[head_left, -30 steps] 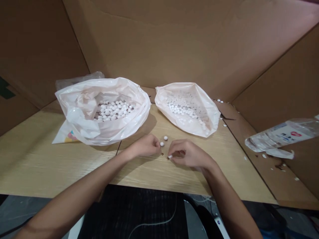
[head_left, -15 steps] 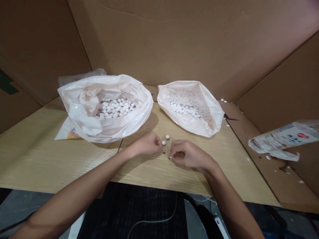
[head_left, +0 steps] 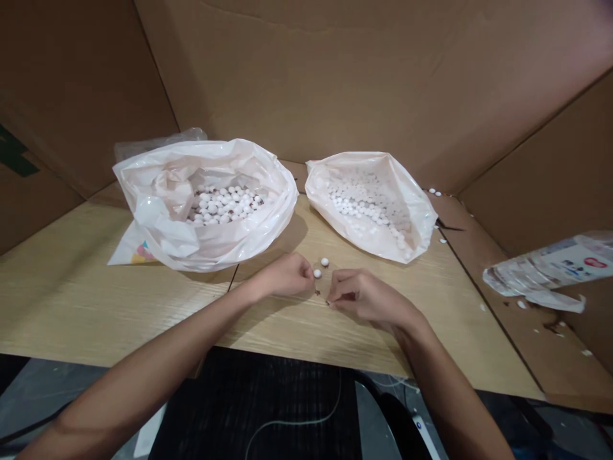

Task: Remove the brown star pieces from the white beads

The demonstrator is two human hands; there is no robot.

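Brightness: fairly bright, even light across the wooden tabletop (head_left: 119, 313); the floor (head_left: 43, 390) below it is dim.
Shadows: soft, with a darker patch just right of the left plastic bag (head_left: 158, 191).
Glare: gentle sheen on the plastic, nothing blown out.
Colour: pinkish tint on the far right of the cardboard wall (head_left: 522, 83).
Distortion: strong wide-angle bowing towards the edges.
Focus: no heavy blur; the loose white bead (head_left: 324, 261) looks slightly soft.
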